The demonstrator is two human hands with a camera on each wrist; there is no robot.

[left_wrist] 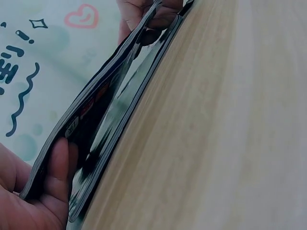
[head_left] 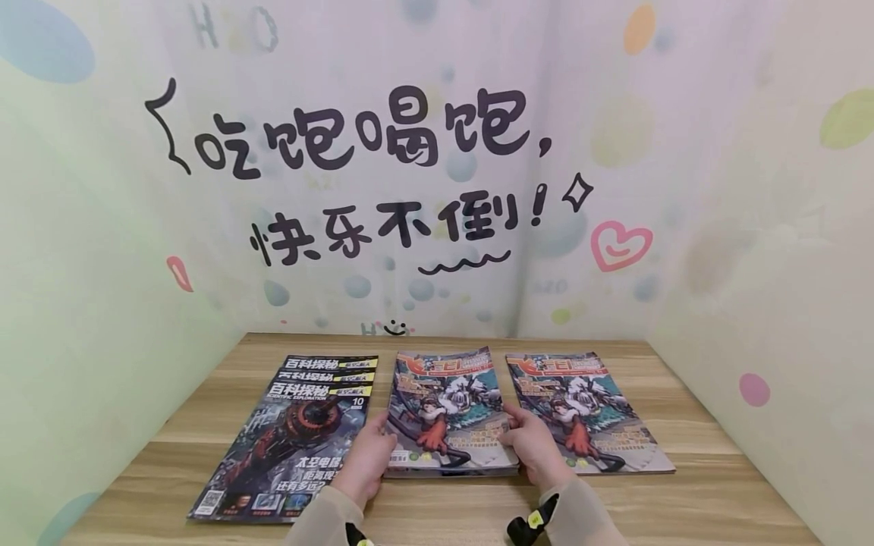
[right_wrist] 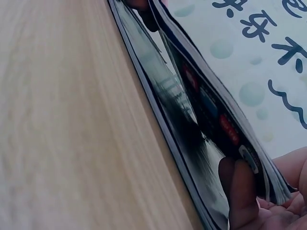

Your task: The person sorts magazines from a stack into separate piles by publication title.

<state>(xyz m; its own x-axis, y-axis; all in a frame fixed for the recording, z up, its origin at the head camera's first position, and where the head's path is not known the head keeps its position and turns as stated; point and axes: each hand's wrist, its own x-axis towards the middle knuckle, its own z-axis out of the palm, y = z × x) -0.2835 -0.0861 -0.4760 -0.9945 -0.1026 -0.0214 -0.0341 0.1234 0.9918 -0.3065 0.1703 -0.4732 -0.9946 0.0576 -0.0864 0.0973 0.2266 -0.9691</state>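
A glossy magazine (head_left: 447,413) with a colourful illustrated cover is gripped at its two sides. My left hand (head_left: 365,459) holds its left edge, thumb on top, and fingers (left_wrist: 58,165) reach under it in the left wrist view. On the opposite side my right hand (head_left: 536,447) pinches the right edge, its fingers (right_wrist: 243,191) also underneath. Both wrist views show the held magazine raised and tilted above another magazine (right_wrist: 165,91), which lies flat on the table with its shiny cover up. From the head view the lower one is mostly hidden.
To the left, several overlapping science magazines (head_left: 287,436) with dark covers lie fanned on the wooden table (head_left: 451,516). A magazine (head_left: 594,413) with the same illustrated cover lies to the right. Printed curtain walls (head_left: 410,303) enclose the table's back and sides.
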